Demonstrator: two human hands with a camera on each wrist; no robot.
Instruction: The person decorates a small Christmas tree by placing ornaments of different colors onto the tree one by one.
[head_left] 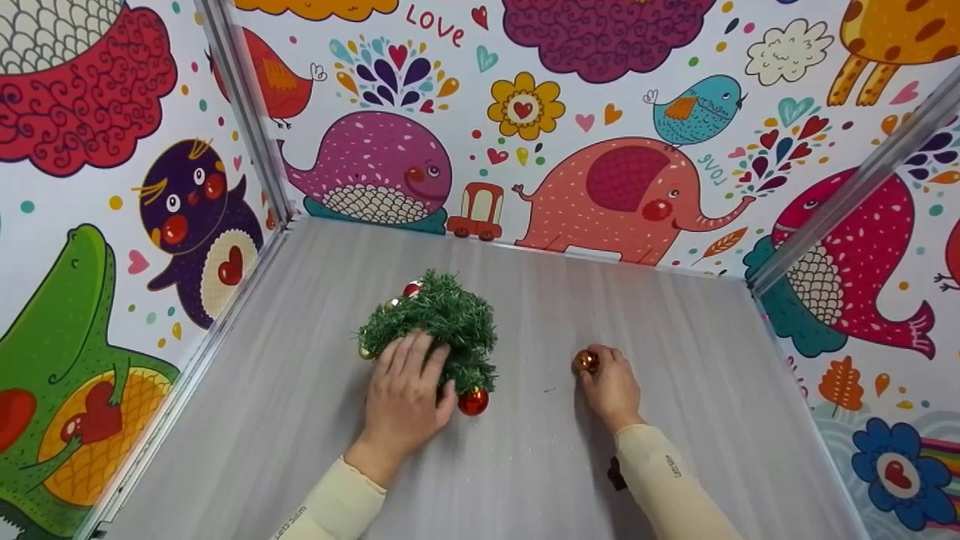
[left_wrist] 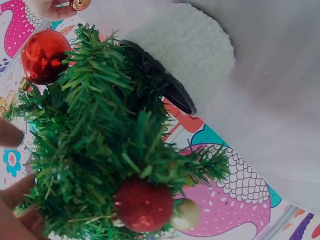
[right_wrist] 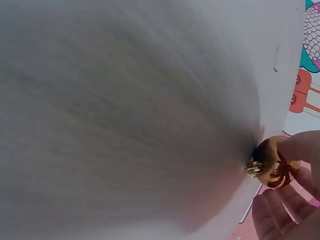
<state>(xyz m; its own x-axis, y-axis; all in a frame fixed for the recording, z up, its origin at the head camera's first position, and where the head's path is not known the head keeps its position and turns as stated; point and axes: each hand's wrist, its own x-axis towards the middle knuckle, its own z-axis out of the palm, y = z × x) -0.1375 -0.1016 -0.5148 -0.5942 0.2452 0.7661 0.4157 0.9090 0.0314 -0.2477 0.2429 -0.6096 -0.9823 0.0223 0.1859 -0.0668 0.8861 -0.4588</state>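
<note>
A small Christmas tree [head_left: 450, 322] with green tinsel branches stands left of the middle of the table. Its white fluffy pot [left_wrist: 192, 50] with a black rim shows in the left wrist view. My left hand [head_left: 409, 390] rests on the near-left side of the tree, fingers extended into the branches and thumb spread apart. A shiny red bauble [head_left: 473, 401] hangs low on the near side, and a glittery red bauble [left_wrist: 144, 204] hangs elsewhere among the branches. To the right, my right hand [head_left: 613, 386] pinches a shiny copper-gold bauble [right_wrist: 275, 162], its gold cap pointing away from the palm.
The grey table [head_left: 517, 465] is bounded by printed cartoon panels [head_left: 480, 150] at the back and sides, with metal posts [head_left: 251, 112] at the corners. A tiny dark-green scrap [right_wrist: 275, 62] lies on the table between the tree and my right hand.
</note>
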